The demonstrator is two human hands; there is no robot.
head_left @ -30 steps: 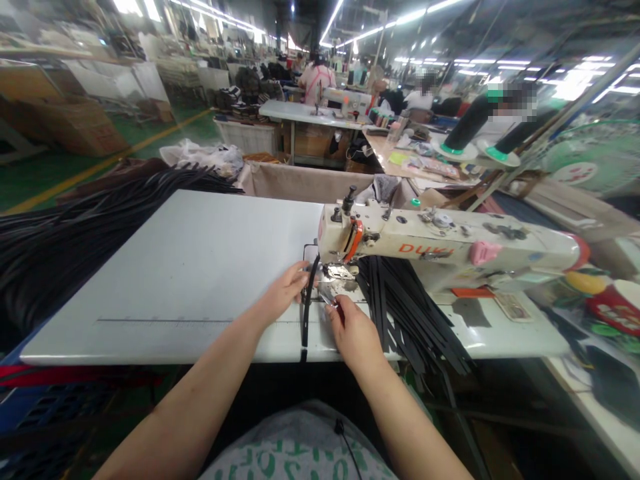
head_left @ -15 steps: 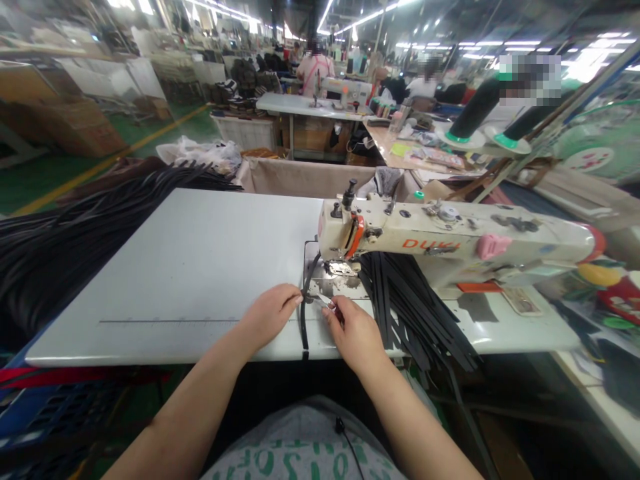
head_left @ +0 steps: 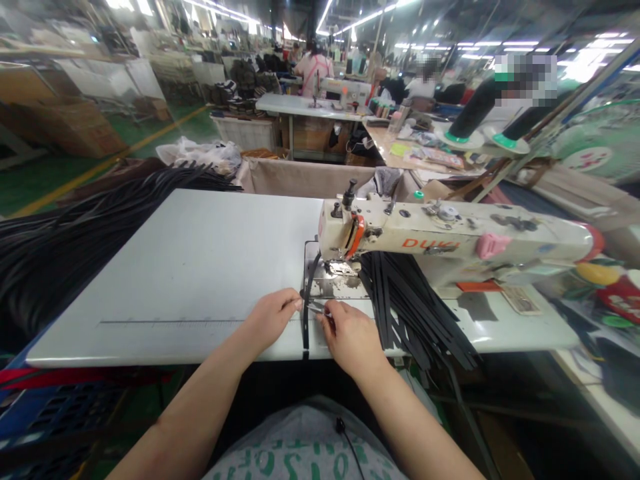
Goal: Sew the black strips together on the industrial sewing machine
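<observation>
A narrow black strip (head_left: 306,327) runs from beside the needle area of the sewing machine (head_left: 400,230) down over the table's front edge. My left hand (head_left: 273,317) is closed in a pinch at the strip's left side; what its fingertips hold is too small to name. On the strip's other side, my right hand (head_left: 350,333) grips a small metal tool (head_left: 317,307), its pointed end by the strip. The tool looks like snips. Both hands are over the front of the white table (head_left: 200,267).
Loose black strips (head_left: 415,307) lie under the machine arm, some hanging over the front edge. A large bundle of black strips (head_left: 75,233) is at the left. Behind the table is a fabric-lined bin (head_left: 300,179). Thread cones (head_left: 473,113) stand at the right. A person (head_left: 314,65) sits farther back.
My right hand has shifted slightly toward me and left, bringing the tool lower along the strip. My left hand has moved a little down. The strip's lower part has shifted slightly right.
</observation>
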